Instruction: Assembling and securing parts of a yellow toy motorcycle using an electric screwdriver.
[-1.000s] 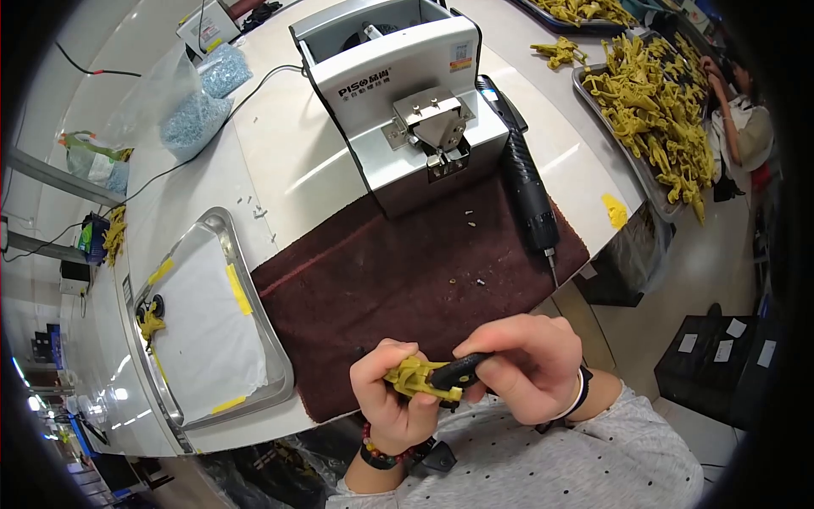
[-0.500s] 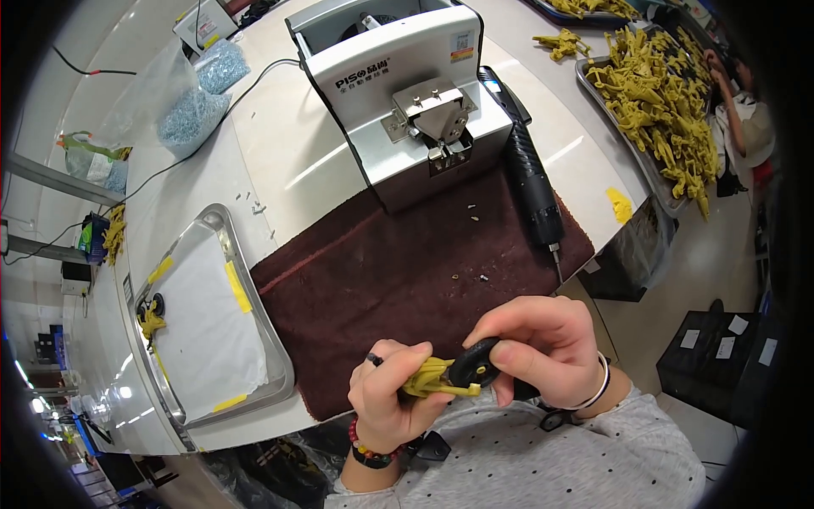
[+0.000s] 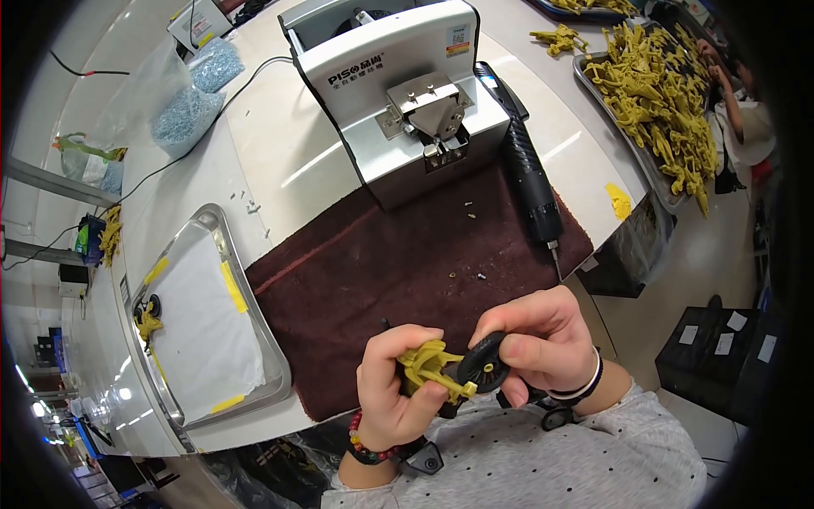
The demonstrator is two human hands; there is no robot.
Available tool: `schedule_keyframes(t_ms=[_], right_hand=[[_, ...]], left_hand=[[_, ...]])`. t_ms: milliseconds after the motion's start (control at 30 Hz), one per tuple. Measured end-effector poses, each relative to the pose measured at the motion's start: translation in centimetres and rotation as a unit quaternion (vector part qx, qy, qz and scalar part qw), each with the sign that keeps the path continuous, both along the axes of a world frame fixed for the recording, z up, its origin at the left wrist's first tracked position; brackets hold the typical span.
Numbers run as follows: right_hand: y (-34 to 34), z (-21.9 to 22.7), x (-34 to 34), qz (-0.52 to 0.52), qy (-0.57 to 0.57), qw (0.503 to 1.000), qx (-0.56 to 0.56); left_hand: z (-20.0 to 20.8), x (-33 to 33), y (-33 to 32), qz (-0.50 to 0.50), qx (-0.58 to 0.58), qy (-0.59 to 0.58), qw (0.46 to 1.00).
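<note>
My left hand (image 3: 392, 392) is closed round a yellow plastic toy body (image 3: 431, 366), possibly a toy motorcycle frame. Between the thumb and fingers of my right hand (image 3: 547, 349) is a black toy wheel (image 3: 482, 366) with a yellow centre. The wheel's near side sits against the forked end of the yellow body, above the front edge of a dark red cloth (image 3: 365, 288). Fingers hide part of both pieces, so I cannot tell whether the wheel is fully seated.
A silver-white screw feeder (image 3: 407, 110) stands behind the cloth, with a black electric screwdriver (image 3: 530, 182) at its right. A paper-lined metal tray (image 3: 275, 360) at left holds a wheeled yellow toy (image 3: 148, 321). Yellow parts (image 3: 653, 110) heap a tray at right, near another person's arm (image 3: 727, 106).
The yellow body has tilted in my left hand and shows more of its side. The wheel has turned to show its hub more fully. Both hands keep their hold.
</note>
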State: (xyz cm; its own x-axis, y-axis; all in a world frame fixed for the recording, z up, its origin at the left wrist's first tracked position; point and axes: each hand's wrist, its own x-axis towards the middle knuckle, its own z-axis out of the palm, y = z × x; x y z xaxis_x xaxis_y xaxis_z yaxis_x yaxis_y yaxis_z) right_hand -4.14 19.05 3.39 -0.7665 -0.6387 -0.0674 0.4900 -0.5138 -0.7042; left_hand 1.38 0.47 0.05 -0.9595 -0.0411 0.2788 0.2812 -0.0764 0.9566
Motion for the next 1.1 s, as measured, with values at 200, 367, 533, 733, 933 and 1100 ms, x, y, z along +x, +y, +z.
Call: schedule_keyframes(t_ms=[200,367,533,733,933,1100], right_hand=[[-0.5,-0.7,0.3,-0.032,0.048,0.998,-0.007],[-0.5,-1.5,0.0,-0.059,0.156,0.986,0.010],[-0.8,-1.5,0.1,-0.078,0.160,0.984,0.015],[0.2,0.7,-1.3,-0.051,0.284,0.937,0.198],[2.6,3.2,-1.5,-0.146,0.393,0.799,0.432],[4.6,2.4,-7.3,-0.257,0.392,0.680,0.564]], left_hand=[[0.5,0.4,0.5,-0.009,0.062,-0.077,0.995],[1.1,0.4,1.1,-0.025,0.128,-0.117,0.985],[0.8,0.6,1.5,0.011,0.140,-0.118,0.983],[0.6,0.4,1.1,0.126,-0.155,0.033,0.979],[1.9,-0.2,-0.5,0.130,-0.301,-0.010,0.945],[3.0,-2.0,-1.2,0.061,-0.404,-0.065,0.910]])
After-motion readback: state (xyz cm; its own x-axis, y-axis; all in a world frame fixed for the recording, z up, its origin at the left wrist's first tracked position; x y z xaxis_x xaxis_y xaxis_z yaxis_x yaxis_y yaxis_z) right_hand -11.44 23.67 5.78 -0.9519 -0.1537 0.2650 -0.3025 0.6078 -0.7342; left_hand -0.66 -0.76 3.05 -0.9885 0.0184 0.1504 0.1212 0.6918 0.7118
